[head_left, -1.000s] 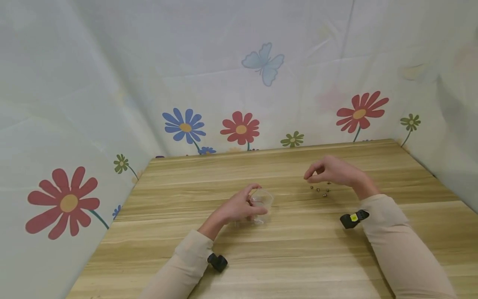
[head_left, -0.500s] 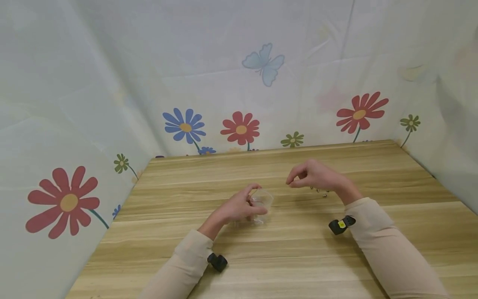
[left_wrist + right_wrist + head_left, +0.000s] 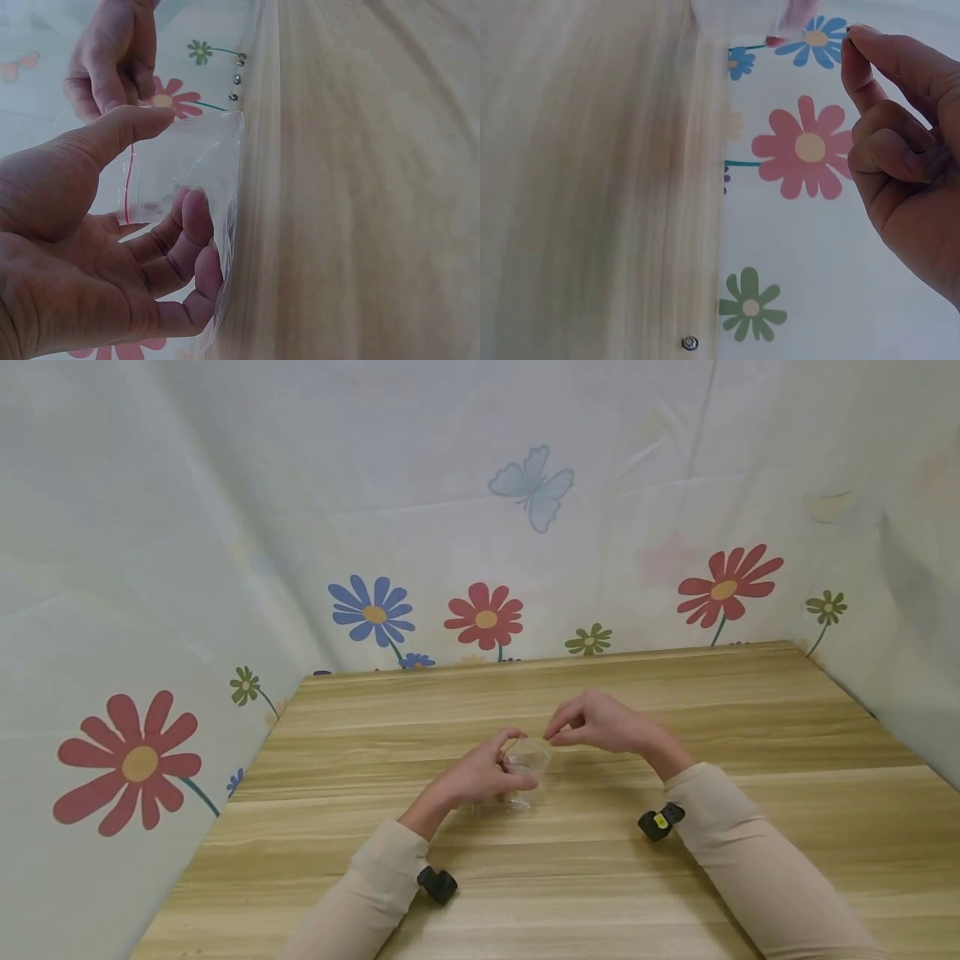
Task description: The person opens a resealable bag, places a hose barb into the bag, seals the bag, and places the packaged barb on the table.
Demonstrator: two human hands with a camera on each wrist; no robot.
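Note:
My left hand (image 3: pixel 480 770) holds a clear zip-lock bag (image 3: pixel 195 161) with a red seal line, thumb at one side of it and fingers curled against the other. The bag stands up from the wooden table with its mouth spread. In the right wrist view, my right hand (image 3: pixel 907 127) pinches a small dark piece (image 3: pixel 848 30) between thumb and index fingertip, mostly covered by the skin. These fingertips are right beside the bag's rim in the head view. Several small shiny metal pieces (image 3: pixel 237 79) lie on the table beyond, one metal piece (image 3: pixel 690 343) showing in the right wrist view.
The wood-grain table (image 3: pixel 420 710) runs back to a pale curtain (image 3: pixel 420 485) printed with flowers and a butterfly. More curtain (image 3: pixel 97 610) hangs along the left side. A black wrist camera (image 3: pixel 437 885) sits on the left sleeve, another black camera (image 3: pixel 660 821) on the right.
My right hand has moved left from over the metal pieces to the bag's rim, fingertips kept pinched. The metal pieces are now hidden behind it in the head view. My left hand stays put.

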